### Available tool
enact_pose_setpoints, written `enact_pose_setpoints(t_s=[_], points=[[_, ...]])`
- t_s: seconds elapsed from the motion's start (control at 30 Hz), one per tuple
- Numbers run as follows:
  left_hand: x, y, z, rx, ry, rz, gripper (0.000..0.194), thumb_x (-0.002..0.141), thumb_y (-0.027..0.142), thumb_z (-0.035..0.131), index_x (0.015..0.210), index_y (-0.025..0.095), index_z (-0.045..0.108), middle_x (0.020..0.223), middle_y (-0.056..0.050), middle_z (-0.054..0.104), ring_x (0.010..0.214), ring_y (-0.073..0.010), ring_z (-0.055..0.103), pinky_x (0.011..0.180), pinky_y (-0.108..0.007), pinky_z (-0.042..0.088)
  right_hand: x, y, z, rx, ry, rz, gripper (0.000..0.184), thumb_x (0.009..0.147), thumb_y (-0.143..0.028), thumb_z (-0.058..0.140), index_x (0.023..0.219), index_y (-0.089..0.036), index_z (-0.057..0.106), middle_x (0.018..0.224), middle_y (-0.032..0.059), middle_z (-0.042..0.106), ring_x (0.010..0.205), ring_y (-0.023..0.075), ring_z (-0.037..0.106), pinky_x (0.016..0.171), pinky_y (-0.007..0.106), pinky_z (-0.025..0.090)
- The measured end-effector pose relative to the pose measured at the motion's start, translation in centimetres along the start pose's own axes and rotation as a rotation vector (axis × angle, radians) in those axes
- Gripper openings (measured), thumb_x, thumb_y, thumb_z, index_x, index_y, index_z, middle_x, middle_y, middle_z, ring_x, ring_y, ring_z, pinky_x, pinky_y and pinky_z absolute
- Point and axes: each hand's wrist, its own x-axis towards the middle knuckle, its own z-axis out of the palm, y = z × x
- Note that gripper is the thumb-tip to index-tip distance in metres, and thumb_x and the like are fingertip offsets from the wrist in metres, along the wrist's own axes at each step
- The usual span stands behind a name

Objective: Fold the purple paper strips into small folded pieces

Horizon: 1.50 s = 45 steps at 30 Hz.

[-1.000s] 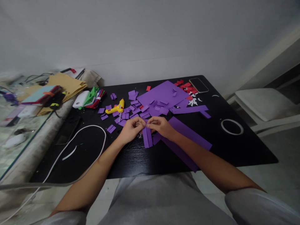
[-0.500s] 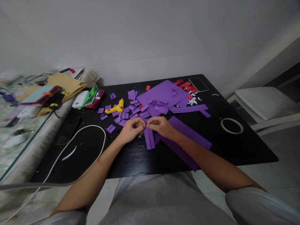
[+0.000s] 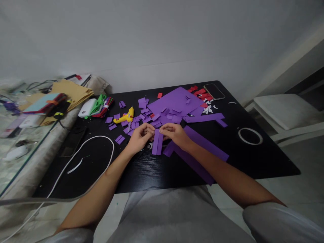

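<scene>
Between my two hands is a purple folded paper strip (image 3: 157, 143) with a crease or seam down its length, its lower end hanging toward me. My left hand (image 3: 141, 136) pinches its upper left edge, fingers curled. On the upper right edge, my right hand (image 3: 175, 135) has thumb and fingers closed on the same strip. Small purple folded pieces (image 3: 148, 118) lie scattered just beyond the hands. Part of a pair of scissors (image 3: 149, 145) seems to show beside my left hand, mostly hidden. A long purple sheet (image 3: 202, 150) lies under my right forearm.
A yellow glue gun (image 3: 126, 116) rests among the pieces. Behind lies a large purple sheet (image 3: 177, 98), with red scraps (image 3: 202, 92) and a phone (image 3: 214, 91) to its right. A white ring (image 3: 250, 136) sits at right; a white cable (image 3: 111, 145) loops at left.
The strip's lower end has swung left and risen a little. My fingers have moved slightly apart along its upper edge, so more of the strip shows.
</scene>
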Motion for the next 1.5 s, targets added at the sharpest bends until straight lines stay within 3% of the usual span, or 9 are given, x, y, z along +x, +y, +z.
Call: enact_pose_setpoints(t_s=[0.13,0.43,0.7,0.93,1.17,1.33,1.5], points=[[-0.14,-0.33,0.23,0.008,-0.019,0.021,0.025,0.082,0.022,0.063,0.106,0.017,0.061,0.072,0.003,0.061,0.061,-0.0112,0.060,0.064,-0.024,0.051,0.10,0.01,-0.08,0.074,0.035,-0.007,0.030,0.067,-0.023,0.078,0.095,-0.020,0.070,0.079,0.0000,0.072,0.076,0.0173,0.071,0.073,0.033,0.062],[-0.17,-0.42,0.08,0.047,-0.021,0.062,0.027,0.083,0.022,0.064,0.109,0.016,0.066,0.074,0.002,0.061,0.065,-0.0116,0.055,0.066,-0.024,0.044,-0.07,0.29,-0.06,0.064,-0.024,-0.018,0.042,0.064,-0.022,0.083,0.105,-0.020,0.075,0.096,0.0036,0.075,0.082,0.0190,0.073,0.076,0.035,0.064],[-0.25,-0.29,-0.02,0.077,-0.030,0.055,0.028,0.088,0.027,0.066,0.113,0.016,0.071,0.083,-0.002,0.067,0.074,-0.0141,0.060,0.072,-0.026,0.046,0.30,0.68,-0.14,0.042,0.003,-0.047,0.039,0.062,-0.027,0.087,0.097,-0.019,0.073,0.094,0.0032,0.076,0.080,0.0178,0.072,0.069,0.030,0.062],[-0.12,-0.51,0.14,0.050,-0.039,0.074,0.029,0.087,0.031,0.069,0.111,0.015,0.072,0.096,-0.008,0.073,0.086,-0.0188,0.067,0.083,-0.031,0.052,0.37,0.80,-0.25,-0.006,0.041,-0.036,0.030,0.068,-0.030,0.083,0.094,-0.019,0.073,0.088,0.0040,0.076,0.080,0.0189,0.072,0.072,0.032,0.062],[-0.28,-0.93,0.22,0.111,-0.005,0.091,0.034,0.082,0.027,0.075,0.113,0.018,0.068,0.098,-0.006,0.070,0.075,-0.0132,0.064,0.061,-0.021,0.048,0.41,0.78,-0.29,0.014,0.084,-0.020,0.028,0.069,-0.035,0.083,0.091,-0.017,0.075,0.082,0.0034,0.076,0.073,0.0163,0.071,0.070,0.030,0.062],[-0.26,-1.00,0.36,0.098,-0.005,0.092,0.029,0.081,0.026,0.076,0.107,0.018,0.066,0.106,-0.007,0.068,0.076,-0.0119,0.063,0.059,-0.020,0.050,0.57,0.75,-0.14,0.111,0.044,-0.001,0.031,0.068,-0.041,0.084,0.084,-0.016,0.075,0.085,0.0054,0.077,0.075,0.0195,0.072,0.072,0.034,0.063],[-0.27,-0.93,0.45,0.076,-0.003,0.068,0.026,0.080,0.027,0.077,0.102,0.018,0.066,0.088,-0.003,0.067,0.070,-0.0111,0.062,0.058,-0.020,0.049,0.45,0.44,-0.07,0.157,-0.010,0.064,0.031,0.069,-0.041,0.085,0.082,-0.015,0.075,0.084,0.0074,0.076,0.082,0.0232,0.074,0.076,0.038,0.064]])
